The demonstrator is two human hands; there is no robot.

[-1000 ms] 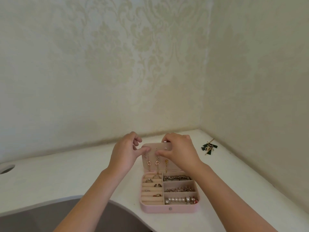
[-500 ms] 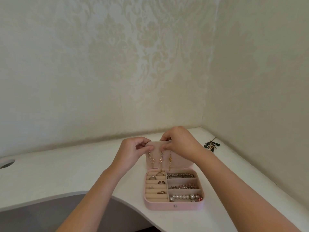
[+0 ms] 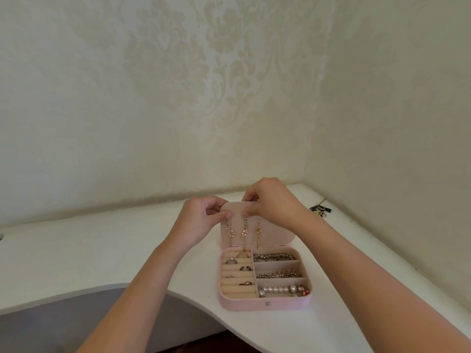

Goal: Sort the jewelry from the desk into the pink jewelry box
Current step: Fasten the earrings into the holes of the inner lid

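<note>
While the lid (image 3: 277,230) of the box (image 3: 265,304) stands upright, its top left corner is pinched by the left hand (image 3: 201,222), thumb in front and curled fingers behind. The top edge is hooked by the curled fingers of the right hand (image 3: 272,202), and the head of the middle earring (image 3: 244,231) is pinched against the lid's face by its thumb. What is done behind the lid is hidden.

The box lies on the desk (image 3: 102,250) just beside the front edge, where that edge curves inward. Two more earrings (image 3: 258,231) hang on either side of the middle one. The rings (image 3: 238,273) are set in the left rolls, and the bracelets (image 3: 276,275) are laid in the three right compartments. A dark green piece (image 3: 319,208) is left near the back right corner, well apart from the box, so the sorting is judged nearly done.

Several slips are likely from here. If the lid is pushed too hard, it may be folded back or the light box dragged toward the front edge. If the pinch is eased before the earring is seated, it may be dropped among the rings or behind the lid. Since the three hang close together, their chains may be tangled by a careless finger. The green piece may be overlooked in its corner.
</note>
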